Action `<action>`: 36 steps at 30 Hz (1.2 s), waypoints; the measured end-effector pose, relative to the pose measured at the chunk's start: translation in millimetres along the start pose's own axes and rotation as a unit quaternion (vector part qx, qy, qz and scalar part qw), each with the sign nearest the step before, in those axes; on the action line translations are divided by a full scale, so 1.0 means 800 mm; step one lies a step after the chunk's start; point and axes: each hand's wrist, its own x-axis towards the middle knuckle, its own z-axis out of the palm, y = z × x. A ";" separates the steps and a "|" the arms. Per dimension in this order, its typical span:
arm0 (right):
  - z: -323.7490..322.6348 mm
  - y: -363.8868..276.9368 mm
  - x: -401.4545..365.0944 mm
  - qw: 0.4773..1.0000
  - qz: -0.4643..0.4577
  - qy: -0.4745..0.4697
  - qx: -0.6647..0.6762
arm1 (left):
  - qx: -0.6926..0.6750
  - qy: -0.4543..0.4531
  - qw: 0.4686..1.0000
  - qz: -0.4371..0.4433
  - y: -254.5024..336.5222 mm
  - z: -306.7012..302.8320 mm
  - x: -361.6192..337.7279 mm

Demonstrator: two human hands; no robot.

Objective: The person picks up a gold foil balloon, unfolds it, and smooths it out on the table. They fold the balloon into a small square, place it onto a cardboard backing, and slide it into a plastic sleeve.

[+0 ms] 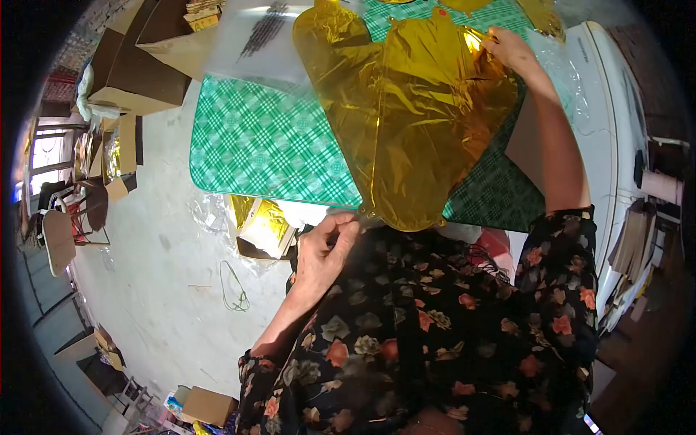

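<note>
One gold foil [413, 130], lengthwise outward, narrow end nearest; right hand [511, 52] pinching edge; left hand [322, 250]: grip unclear.

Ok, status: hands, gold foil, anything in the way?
Right hand on gold foil, far right edge. Left hand by the near edge, grip unclear. Foil spread across green checked cover. Nothing visibly blocking.

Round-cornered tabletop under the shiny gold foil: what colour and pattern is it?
Green with white plaid lines; the tabletop shows best in the head view.
</note>
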 end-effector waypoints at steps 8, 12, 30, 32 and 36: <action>-0.024 -0.014 0.002 0.993 0.041 -0.113 -0.002 | -0.243 -0.076 0.949 -0.188 0.020 0.002 0.023; -0.021 -0.028 -0.002 0.996 0.027 -0.083 -0.031 | -0.250 -0.074 0.945 -0.198 0.017 0.006 0.024; -0.041 -0.067 -0.011 0.992 0.090 -0.074 -0.050 | -0.298 -0.083 0.926 -0.219 0.020 -0.003 0.026; -0.041 -0.067 -0.009 0.990 0.093 -0.092 -0.056 | -0.267 -0.081 0.938 -0.207 0.020 -0.001 0.027; -0.046 -0.076 -0.008 0.985 0.113 -0.116 -0.062 | -0.204 -0.064 0.957 -0.195 0.024 0.006 0.027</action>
